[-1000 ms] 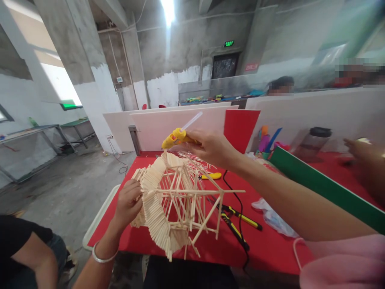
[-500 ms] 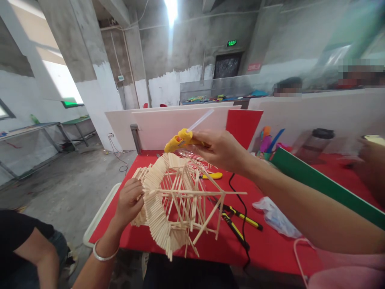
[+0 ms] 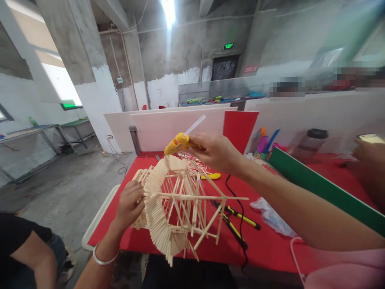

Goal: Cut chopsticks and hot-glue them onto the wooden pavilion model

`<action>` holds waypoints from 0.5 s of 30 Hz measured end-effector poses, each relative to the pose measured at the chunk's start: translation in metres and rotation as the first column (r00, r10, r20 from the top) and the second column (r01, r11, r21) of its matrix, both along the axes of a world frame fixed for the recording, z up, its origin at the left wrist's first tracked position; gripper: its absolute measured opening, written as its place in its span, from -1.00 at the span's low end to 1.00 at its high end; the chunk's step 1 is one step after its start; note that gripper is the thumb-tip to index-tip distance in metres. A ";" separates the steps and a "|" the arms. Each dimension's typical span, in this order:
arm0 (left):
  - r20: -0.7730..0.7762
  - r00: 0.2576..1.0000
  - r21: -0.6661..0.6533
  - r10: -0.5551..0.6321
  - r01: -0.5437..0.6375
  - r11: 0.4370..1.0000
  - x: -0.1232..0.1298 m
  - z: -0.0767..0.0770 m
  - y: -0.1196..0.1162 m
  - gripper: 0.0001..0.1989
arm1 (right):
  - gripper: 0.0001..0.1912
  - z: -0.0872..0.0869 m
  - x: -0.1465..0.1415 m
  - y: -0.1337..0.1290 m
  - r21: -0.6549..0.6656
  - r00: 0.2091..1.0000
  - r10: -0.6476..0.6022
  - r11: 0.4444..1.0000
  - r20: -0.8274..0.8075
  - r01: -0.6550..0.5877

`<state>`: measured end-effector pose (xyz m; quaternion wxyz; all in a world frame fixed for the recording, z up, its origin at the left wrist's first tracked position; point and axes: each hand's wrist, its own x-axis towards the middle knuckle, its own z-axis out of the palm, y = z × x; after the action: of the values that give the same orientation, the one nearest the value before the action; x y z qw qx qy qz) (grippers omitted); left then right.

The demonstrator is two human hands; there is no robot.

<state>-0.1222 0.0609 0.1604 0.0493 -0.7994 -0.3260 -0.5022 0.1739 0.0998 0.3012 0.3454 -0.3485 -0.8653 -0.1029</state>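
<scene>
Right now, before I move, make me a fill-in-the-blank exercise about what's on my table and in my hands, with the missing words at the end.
The right hand holds a yellow ____ gun.
The left hand touches a model built of thin wooden ____.
The tabletop beneath the model is the colour ____.
The long tool handles beside the model are black and ____.

Missing words, in order: glue; sticks; red; yellow.

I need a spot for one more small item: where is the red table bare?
The red table has room between the black cable, plastic bag and pink sleeve, plus a narrower strip left of the left forearm. It's crowded right of the stick model, with pliers, and behind it, with loose sticks.
</scene>
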 end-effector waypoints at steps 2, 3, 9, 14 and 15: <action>-0.034 0.999 -0.002 -0.030 0.030 1.000 0.000 0.001 0.000 -0.79 | -0.77 0.000 0.002 0.000 -0.020 1.000 0.002 1.000 -0.002 -0.002; -0.047 0.998 -0.005 -0.040 0.040 0.999 0.000 0.001 0.000 -0.80 | -0.76 0.000 0.003 0.000 -0.031 1.000 0.003 1.000 -0.007 -0.004; -0.063 0.996 0.019 -0.068 0.069 0.997 -0.001 0.000 0.000 -0.84 | -0.74 0.001 0.009 -0.003 -0.027 0.998 0.008 1.000 -0.058 -0.009; -0.062 0.997 0.011 -0.048 0.049 0.999 0.001 0.002 -0.001 -0.82 | -0.74 0.000 0.005 -0.004 -0.042 0.998 0.014 0.999 -0.069 -0.017; -0.063 0.997 0.003 -0.042 0.042 0.999 0.001 0.002 -0.001 -0.81 | -0.74 0.000 0.005 -0.004 -0.050 0.998 0.010 0.999 -0.061 -0.013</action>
<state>-0.1215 0.0595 0.1626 0.0505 -0.8214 -0.3064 -0.4785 0.1784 0.0963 0.3012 0.3632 -0.3552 -0.8586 -0.0685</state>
